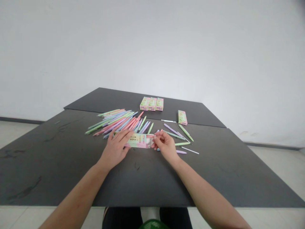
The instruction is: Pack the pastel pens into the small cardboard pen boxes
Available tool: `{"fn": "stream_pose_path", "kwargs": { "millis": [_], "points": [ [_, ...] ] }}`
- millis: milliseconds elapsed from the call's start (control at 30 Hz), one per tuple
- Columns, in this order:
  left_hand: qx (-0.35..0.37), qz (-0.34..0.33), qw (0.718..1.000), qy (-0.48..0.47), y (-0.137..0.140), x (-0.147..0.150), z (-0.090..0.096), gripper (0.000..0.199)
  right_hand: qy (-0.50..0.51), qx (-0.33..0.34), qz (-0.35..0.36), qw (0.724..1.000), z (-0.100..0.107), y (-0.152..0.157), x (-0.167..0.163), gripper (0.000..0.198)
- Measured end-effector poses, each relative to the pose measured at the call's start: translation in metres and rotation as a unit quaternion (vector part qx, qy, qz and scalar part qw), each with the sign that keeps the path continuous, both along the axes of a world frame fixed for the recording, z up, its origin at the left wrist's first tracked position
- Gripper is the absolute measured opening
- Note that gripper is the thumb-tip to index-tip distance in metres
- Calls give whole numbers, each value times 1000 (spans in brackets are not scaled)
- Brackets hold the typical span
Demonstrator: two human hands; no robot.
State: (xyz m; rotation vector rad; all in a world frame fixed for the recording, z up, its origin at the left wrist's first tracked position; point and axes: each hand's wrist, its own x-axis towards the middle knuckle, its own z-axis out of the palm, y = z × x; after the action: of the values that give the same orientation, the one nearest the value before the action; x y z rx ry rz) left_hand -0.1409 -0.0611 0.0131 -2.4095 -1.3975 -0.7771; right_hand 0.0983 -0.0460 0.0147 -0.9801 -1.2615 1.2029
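While the left hand [117,146] clasps a slim, oblong printed box [138,140] at the dark table's [143,178] middle, the right hand [166,144] pinches its open end, partly hiding slender pastel pens [182,143] and thin white rods [190,150]. Beyond lie heaped pens [119,122] and four cartons [152,104].

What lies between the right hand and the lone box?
In the head view, loose pens, including purple and green ones, lie between the right hand and the box.
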Motion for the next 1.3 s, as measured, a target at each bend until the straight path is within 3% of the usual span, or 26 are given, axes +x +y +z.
{"fn": "stream_pose_path", "kwargs": {
  "millis": [433, 667, 1300],
  "points": [
    [-7, -1, 1000, 2, -1, 1, 0, 54, -34, 22, 15, 999, -8, -2, -3, 25],
    [-12, -1, 1000, 3, -1, 2, 2, 52, -104, 55, 17, 993, -14, -1, 0, 22],
    [-12, -3, 1000, 7, -1, 3, 2, 52, -209, 188, 14, 959, -9, -7, 2, 29]
  ]
}}
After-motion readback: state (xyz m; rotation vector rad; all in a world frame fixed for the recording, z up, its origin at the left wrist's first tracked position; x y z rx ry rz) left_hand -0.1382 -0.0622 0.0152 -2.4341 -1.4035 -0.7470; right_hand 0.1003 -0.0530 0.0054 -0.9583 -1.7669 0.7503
